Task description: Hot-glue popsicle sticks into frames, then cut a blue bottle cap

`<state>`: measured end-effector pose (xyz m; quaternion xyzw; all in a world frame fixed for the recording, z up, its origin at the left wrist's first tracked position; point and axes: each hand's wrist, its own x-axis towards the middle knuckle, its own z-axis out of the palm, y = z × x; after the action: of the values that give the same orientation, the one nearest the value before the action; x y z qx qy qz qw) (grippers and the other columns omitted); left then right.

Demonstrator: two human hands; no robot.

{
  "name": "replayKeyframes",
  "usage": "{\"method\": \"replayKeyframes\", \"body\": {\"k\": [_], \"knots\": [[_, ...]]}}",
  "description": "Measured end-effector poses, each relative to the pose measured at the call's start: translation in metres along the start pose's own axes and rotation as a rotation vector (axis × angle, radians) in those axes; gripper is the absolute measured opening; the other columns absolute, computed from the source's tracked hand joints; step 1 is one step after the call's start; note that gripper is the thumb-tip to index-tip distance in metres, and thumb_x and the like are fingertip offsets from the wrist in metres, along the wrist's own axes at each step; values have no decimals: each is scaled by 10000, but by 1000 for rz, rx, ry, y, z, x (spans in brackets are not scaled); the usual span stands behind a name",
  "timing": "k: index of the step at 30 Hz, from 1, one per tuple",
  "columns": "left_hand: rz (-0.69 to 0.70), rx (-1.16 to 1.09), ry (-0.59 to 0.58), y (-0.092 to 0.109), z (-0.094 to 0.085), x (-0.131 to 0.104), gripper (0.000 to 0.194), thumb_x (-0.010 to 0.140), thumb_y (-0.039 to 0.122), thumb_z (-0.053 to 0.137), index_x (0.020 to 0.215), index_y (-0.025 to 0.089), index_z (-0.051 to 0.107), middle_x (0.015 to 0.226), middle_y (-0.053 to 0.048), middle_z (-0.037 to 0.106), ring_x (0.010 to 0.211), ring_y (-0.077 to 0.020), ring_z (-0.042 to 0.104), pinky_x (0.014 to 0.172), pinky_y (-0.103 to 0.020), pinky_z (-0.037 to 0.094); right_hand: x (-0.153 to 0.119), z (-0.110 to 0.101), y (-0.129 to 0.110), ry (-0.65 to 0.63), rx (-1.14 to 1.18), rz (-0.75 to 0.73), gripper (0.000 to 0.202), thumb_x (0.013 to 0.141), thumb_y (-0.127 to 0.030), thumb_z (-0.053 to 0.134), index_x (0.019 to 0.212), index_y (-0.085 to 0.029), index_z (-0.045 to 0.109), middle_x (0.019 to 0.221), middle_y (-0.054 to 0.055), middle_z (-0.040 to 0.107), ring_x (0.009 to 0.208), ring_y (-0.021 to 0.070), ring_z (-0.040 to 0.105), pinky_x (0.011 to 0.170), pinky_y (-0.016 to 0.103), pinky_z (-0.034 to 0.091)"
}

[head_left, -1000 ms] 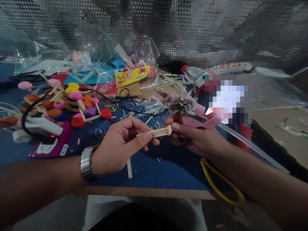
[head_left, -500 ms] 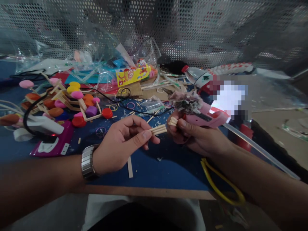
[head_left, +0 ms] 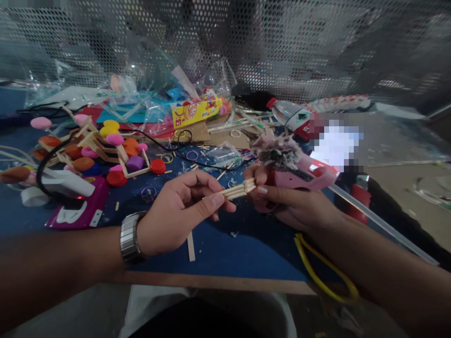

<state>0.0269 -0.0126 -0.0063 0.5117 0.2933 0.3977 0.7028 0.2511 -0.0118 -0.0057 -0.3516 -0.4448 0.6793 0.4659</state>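
Observation:
My left hand (head_left: 178, 211), with a metal watch (head_left: 130, 237) at the wrist, pinches a small bundle of thin wooden sticks (head_left: 233, 191) between thumb and fingers. Its free ends point right and meet a cluster of short wooden stick pieces (head_left: 250, 185). Those pieces sit between the thumb and forefinger of my right hand (head_left: 299, 202). The same hand also carries a pink hot glue gun (head_left: 322, 177), its nozzle end wrapped in grimy, fluffy residue. A long clear glue stick (head_left: 380, 222) sticks out of the gun's back. Most of the handle is hidden by my fingers.
At left, stick models with coloured clay lumps (head_left: 116, 139) stand behind a purple power strip (head_left: 75, 211). A black cable (head_left: 207, 163) crosses the blue table (head_left: 225, 260). Farther back lie a yellow packet (head_left: 195, 112), a bottle (head_left: 289, 115) and a lit, blurred-out screen (head_left: 336, 145).
My right hand has brought the short wooden pieces leftward against the ends of the stick bundle, closing the small gap between them. My left hand has hardly moved.

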Motion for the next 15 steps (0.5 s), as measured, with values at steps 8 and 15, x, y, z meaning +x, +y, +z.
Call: {"method": "replayKeyframes", "body": {"k": [8,15], "knots": [[-5,41,9,2,1,-1,251,890,332,809,918,145,643,852,-90,810,645,-104,656,634,-212,546,-1,-1,-2,-48,-9,49,250,715,-272,879,718,-207,637,717,-26,523,545,99,464,438,232,283],[0,55,14,2,1,0,239,886,330,807,912,151,650,842,-85,804,642,-108,649,635,-221,545,-2,-2,-2,-86,15,68,210,727,-241,844,731,-210,636,740,-16,521,555,97,470,446,220,297]]}}
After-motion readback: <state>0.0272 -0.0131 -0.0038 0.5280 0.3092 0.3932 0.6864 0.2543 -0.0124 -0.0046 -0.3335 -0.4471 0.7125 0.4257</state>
